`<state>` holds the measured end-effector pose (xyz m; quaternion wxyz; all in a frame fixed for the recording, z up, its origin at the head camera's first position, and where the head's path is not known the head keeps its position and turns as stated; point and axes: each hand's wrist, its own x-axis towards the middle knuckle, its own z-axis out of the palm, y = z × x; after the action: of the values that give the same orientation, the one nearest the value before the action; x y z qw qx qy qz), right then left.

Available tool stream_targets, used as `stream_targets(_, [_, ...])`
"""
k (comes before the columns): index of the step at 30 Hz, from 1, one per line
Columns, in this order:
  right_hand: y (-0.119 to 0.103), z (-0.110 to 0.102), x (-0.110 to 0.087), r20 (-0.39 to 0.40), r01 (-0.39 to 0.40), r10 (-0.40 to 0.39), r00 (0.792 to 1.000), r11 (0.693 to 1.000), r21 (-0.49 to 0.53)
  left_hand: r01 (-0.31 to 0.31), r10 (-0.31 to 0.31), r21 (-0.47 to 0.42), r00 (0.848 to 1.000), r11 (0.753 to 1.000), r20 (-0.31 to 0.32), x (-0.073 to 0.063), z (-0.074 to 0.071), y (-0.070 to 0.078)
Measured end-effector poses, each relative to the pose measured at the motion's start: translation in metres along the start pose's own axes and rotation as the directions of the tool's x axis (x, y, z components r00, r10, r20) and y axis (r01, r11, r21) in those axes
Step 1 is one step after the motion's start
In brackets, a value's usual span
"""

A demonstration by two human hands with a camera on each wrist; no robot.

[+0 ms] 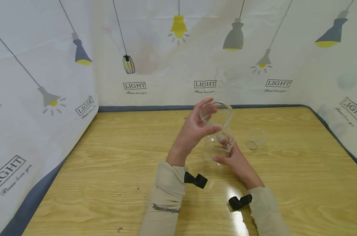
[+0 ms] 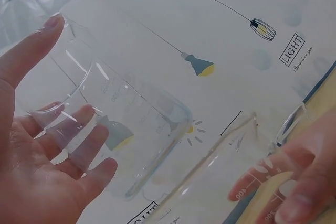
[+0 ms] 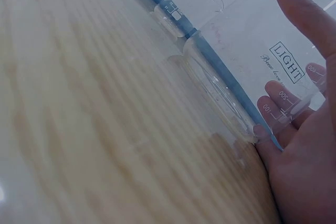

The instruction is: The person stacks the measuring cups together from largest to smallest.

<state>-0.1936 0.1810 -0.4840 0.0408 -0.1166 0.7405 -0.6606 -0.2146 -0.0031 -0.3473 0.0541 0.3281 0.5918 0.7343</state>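
Note:
A clear glass beaker is held up by my left hand, thumb on one side and fingers round the other. Below it a larger clear beaker with white volume marks stands on the wooden table, my right hand gripping its side. The upper beaker's base overlaps the lower one's mouth in the head view. In the left wrist view, the held beaker is tilted, its base near the rim of the larger beaker. The right wrist view shows the larger beaker's base at the table surface.
A smaller clear beaker stands on the wooden table to the right of my right hand. White sheets printed with lamps wall the table's back and sides. Black wrist mounts stick out from both sleeves.

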Motion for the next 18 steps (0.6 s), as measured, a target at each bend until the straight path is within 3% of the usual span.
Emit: stream_targets(18, [0.0086, -0.0014, 0.0020, -0.018, -0.005, 0.005, 1.000, 1.000, -0.010, 0.039, -0.039, 0.026, 0.999, 0.999, 0.020, 0.0002, -0.0008, -0.0069])
